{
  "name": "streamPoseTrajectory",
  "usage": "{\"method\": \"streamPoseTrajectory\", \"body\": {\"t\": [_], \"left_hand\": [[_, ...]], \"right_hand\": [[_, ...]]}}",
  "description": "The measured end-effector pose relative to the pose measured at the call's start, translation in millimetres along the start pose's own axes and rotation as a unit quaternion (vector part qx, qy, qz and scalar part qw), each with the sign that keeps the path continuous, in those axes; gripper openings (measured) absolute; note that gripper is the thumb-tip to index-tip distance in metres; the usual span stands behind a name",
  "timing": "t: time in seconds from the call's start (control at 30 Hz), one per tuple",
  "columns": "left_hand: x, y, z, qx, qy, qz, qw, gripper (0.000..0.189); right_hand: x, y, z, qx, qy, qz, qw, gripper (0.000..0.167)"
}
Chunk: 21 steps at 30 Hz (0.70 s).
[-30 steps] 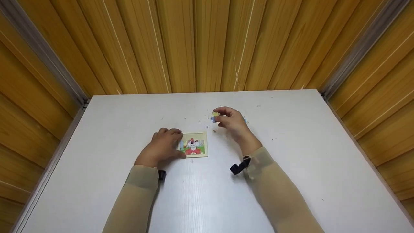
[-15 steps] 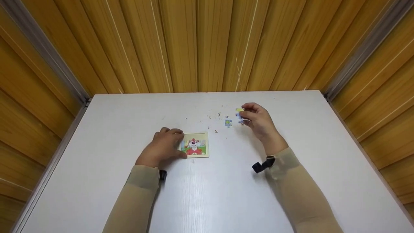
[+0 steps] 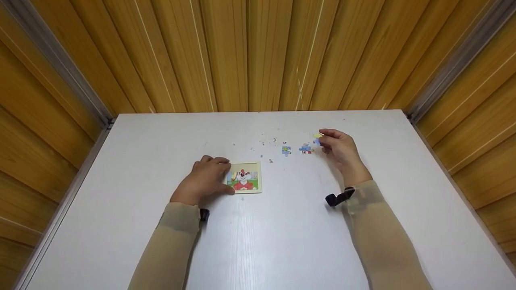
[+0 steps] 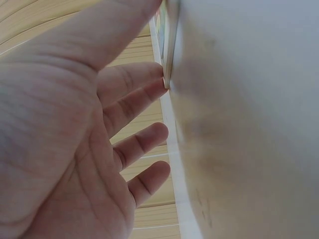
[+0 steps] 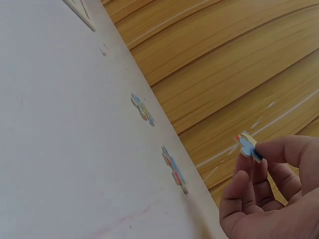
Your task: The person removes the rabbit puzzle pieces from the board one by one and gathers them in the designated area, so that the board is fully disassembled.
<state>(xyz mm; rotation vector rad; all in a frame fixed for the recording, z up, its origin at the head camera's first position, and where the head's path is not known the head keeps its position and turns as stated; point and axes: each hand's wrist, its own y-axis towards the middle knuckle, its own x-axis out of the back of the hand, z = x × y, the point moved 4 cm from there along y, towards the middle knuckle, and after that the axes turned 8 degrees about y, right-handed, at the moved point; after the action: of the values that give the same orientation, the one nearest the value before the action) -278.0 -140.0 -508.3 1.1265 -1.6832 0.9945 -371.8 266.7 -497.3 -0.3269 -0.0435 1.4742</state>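
In the head view, my left hand [image 3: 206, 177] holds the left side of a small wooden puzzle frame [image 3: 259, 177], thumb at the near edge and fingers at the far edge. The frame's lower part carries a picture of a white-and-red cartoon animal; its upper strip is bare wood. My right hand [image 3: 342, 150] pinches a blue and yellow jigsaw piece [image 5: 246, 145] between thumb and fingers, raised over the table in the right wrist view. Left of that hand lie two loose pieces on the table: a blue one with red [image 3: 306, 149] and a blue one with green-yellow [image 3: 286, 150].
The white table [image 3: 266, 241] bears small crumbs [image 3: 271, 161] between the frame and the loose pieces. Wood-look panels [image 3: 258, 56] rise behind its far edge and on both sides.
My right hand has moved right with the pinched piece, away from the frame, uncovering the two loose pieces on the table. My left hand stays at the frame.
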Motion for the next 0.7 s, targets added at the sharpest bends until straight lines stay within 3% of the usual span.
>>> {"method": "streamPoseTrajectory", "body": {"t": [0.23, 0.43, 0.7], "left_hand": [[-1.9, 1.0, 1.8, 0.001, 0.003, 0.002, 1.0, 0.087], [-1.5, 1.1, 1.5, -0.001, 0.004, 0.006, 1.0, 0.09], [-0.1, 1.0, 0.8, -0.001, 0.006, 0.004, 1.0, 0.089]], "right_hand": [[12, 3.7, -3, 0.007, -0.111, -0.026, 0.9935, 0.042], [18, 6.1, -4, 0.012, -0.197, -0.041, 0.9795, 0.043], [18, 6.1, -2, 0.056, -0.277, -0.055, 0.9576, 0.038]]}}
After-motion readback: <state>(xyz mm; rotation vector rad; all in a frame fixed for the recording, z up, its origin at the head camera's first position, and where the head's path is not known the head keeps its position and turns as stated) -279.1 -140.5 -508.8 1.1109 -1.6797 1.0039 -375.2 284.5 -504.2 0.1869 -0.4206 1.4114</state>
